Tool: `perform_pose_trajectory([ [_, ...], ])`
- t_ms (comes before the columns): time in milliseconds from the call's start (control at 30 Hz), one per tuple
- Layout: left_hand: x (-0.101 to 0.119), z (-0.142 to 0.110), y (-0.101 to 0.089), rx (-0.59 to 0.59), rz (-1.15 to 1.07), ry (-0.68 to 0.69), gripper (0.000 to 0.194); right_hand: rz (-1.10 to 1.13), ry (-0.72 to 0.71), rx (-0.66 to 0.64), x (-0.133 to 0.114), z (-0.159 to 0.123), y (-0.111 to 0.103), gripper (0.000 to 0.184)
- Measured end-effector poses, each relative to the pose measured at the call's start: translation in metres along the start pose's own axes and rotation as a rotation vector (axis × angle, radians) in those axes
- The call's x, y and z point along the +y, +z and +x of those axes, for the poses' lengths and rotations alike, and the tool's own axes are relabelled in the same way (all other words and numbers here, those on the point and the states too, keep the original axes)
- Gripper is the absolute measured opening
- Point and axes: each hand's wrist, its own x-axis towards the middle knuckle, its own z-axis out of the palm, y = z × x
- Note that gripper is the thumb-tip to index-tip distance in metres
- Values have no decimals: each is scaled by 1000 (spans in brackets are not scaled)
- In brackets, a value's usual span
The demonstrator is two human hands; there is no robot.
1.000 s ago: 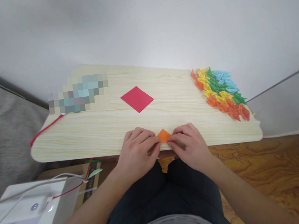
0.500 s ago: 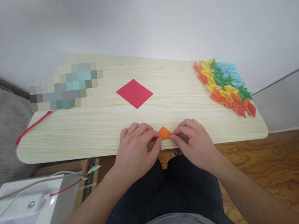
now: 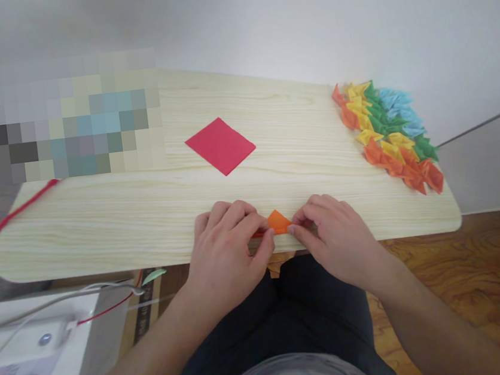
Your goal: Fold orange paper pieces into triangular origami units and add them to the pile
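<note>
Near the table's front edge, a small folded piece of orange origami paper (image 3: 278, 221) is pinched between my two hands, its pointed top facing away from me. My left hand (image 3: 229, 250) grips its left end between thumb and fingers, covering much of that side. At the other end, thumb and fingertips of my right hand (image 3: 334, 235) are closed on the right corner. Beyond my left hand lies a flat red square of paper (image 3: 222, 147), turned cornerwise.
Several folded paper pieces (image 3: 390, 129) in orange, yellow, green and blue cluster at the table's right end. A pixelated patch (image 3: 89, 127) hides items at the back left. A red cord (image 3: 24, 208) crosses the left edge; a white box (image 3: 34, 350) with cables stands below.
The view has shifted slightly, so the table and its contents look a little larger. Both hands keep their pinch on the orange paper, with only small finger movement.
</note>
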Motion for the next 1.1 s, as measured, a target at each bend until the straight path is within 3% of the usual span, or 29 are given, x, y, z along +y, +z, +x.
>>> perform_pose_trajectory([
  [200, 0, 1, 2, -2, -4, -11, 10, -113, -68, -106, -3, 11, -11, 20],
  [533, -2, 0, 1, -18, -4, -1, 10, -221, -131, -101, -5, 14, -8, 18],
  [1100, -3, 5, -1, -55, 15, -1, 11, -37, -33, -52, -1, 13, -4, 15],
])
